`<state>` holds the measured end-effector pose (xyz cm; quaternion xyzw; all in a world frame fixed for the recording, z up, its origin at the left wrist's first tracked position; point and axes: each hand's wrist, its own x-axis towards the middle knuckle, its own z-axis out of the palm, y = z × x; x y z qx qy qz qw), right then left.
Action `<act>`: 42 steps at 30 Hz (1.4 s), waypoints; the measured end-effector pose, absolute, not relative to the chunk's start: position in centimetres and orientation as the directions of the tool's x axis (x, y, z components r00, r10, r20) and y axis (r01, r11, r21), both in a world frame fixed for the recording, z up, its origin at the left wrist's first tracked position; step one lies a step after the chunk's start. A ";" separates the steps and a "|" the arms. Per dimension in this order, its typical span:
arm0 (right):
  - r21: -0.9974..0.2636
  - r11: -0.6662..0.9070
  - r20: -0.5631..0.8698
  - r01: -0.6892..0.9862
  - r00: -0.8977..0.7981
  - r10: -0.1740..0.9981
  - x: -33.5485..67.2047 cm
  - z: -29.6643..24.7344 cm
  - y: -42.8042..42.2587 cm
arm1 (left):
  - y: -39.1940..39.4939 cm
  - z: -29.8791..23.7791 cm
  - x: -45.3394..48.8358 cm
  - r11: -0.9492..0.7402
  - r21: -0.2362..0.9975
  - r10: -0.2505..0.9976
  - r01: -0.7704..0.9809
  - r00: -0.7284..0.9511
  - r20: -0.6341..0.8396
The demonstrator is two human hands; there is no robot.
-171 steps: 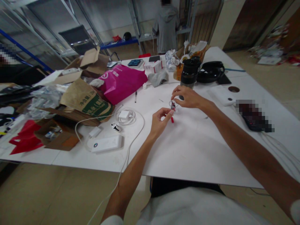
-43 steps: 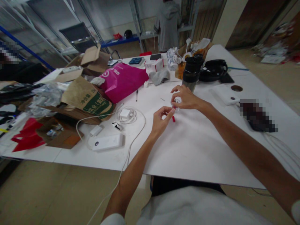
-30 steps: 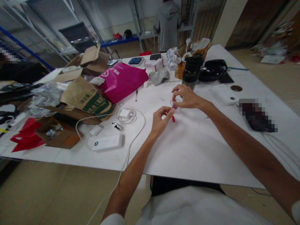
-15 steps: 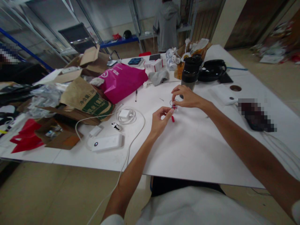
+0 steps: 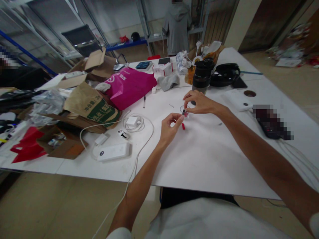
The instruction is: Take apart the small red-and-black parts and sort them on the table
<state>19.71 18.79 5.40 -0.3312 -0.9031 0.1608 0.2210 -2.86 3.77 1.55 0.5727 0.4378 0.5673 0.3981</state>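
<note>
My left hand (image 5: 171, 127) is closed in a pinch at the near side of a small clear container (image 5: 186, 116) that shows some red inside. My right hand (image 5: 198, 102) hovers just over that container, thumb and forefinger pinched on a small dark thin piece that is too tiny to name. A clear round rim shows between the two hands, partly hidden by the fingertips. Just below them on the white table (image 5: 199, 156) lies a small red stick-like piece (image 5: 183, 126).
A dark bottle (image 5: 201, 78) stands right behind my right hand. Leftward lie a pen (image 5: 144, 102), a coiled white cable (image 5: 139, 124), a white power bank (image 5: 114, 152) and a magenta bag (image 5: 132, 86). A phone (image 5: 271, 122) rests at the right. A person in grey (image 5: 177, 30) stands beyond the table.
Both hands stay nearly in place over the container. A dark piece now shows at the right fingertips, which have shifted very slightly.
</note>
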 end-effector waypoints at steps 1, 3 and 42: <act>-0.435 0.727 0.293 0.531 -0.680 0.672 19.7 5.4 18.8 | 3.8 1.6 -2.9 -0.321 0.943 0.945 0.084 -0.036 0.325; -0.437 0.722 0.292 0.537 -0.674 0.678 19.8 5.5 18.7 | 3.9 1.7 -2.9 -0.378 0.905 0.918 0.196 -0.045 0.394; -0.402 0.782 0.275 0.477 -0.751 0.600 21.1 6.3 19.7 | 10.7 0.7 -2.5 -0.432 0.623 0.864 0.652 0.102 0.493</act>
